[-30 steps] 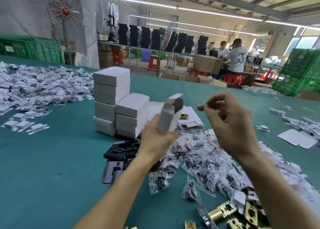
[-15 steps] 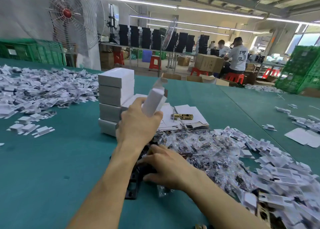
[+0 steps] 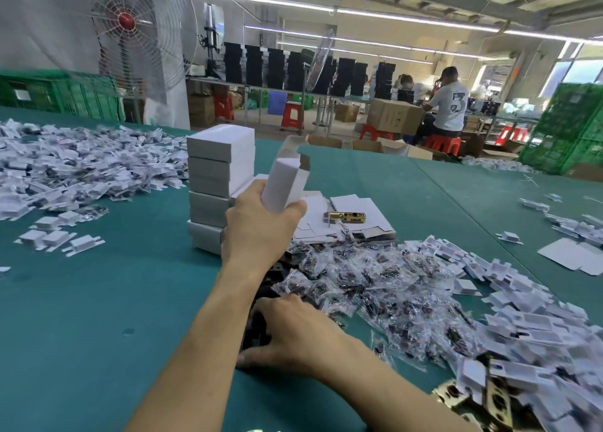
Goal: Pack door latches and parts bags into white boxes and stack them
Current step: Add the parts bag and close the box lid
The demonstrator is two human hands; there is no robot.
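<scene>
By box stack (image 3: 219, 157), left hand (image 3: 257, 231) around open box (image 3: 283, 187); grip of right hand (image 3: 295, 337) unclear

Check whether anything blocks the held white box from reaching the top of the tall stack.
Nothing visible does: the left hand holds the open white box just right of the tall stack, whose top is bare.

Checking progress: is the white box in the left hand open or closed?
Open. The small white cardboard box gripped by the left hand has its top flap raised, mouth uncovered.
</scene>
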